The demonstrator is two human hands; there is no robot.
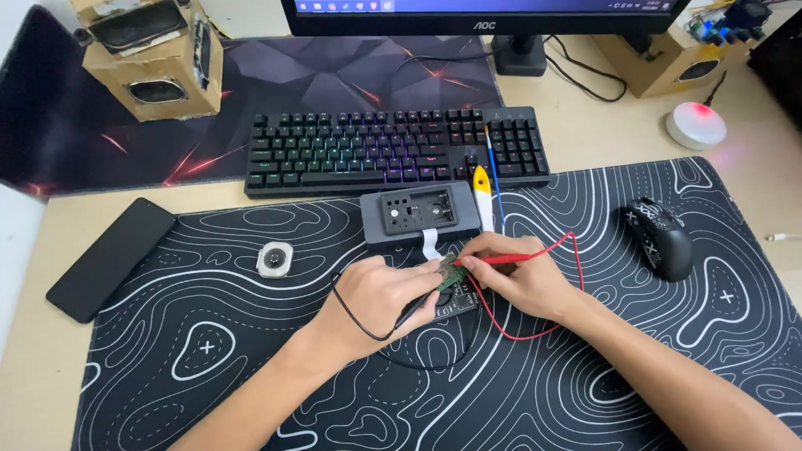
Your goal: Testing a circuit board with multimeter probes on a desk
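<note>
— What are the hands doing right now?

— Probing, I'd judge. The right hand (522, 280) has its fingers pinched on a red probe (493, 260), tip on the small green circuit board (449, 273). The left hand (386, 294) has its fingers clenched around a black probe (413, 313) at the same board.

— Where does the board sit?

— On the black patterned mat (251, 367), mid-worktop, just in front of the grey opened casing (415, 215) by the keyboard (368, 150)'s front edge, joined by a white ribbon (430, 243).

— What does the next move call for?

— Probably steady tips and small shifts between contacts; the red lead (576, 267) loops loosely near the wrist.
</note>
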